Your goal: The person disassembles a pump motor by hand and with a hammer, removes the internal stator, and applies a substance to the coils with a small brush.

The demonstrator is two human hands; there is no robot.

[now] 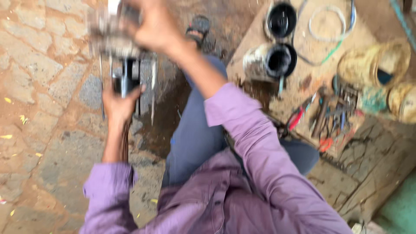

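Note:
The picture is motion-blurred. My left hand (118, 104) grips the dark vertical shaft (127, 78) of a metal assembly with thin steel rods hanging beside it. My right hand (154, 26) is raised above it and closed on the grey metal top part (113, 32) of the same assembly. Both arms wear rolled purple sleeves. My knee in blue-grey trousers (195, 125) sits just right of the assembly.
A wooden board (260, 34) at the right carries two black cylindrical housings (277, 60), coiled wire (327, 26), pliers and several hand tools (333, 117), and yellowish wound coils (372, 65). Stone paving (39, 86) lies to the left. A sandalled foot (199, 26) shows at the top.

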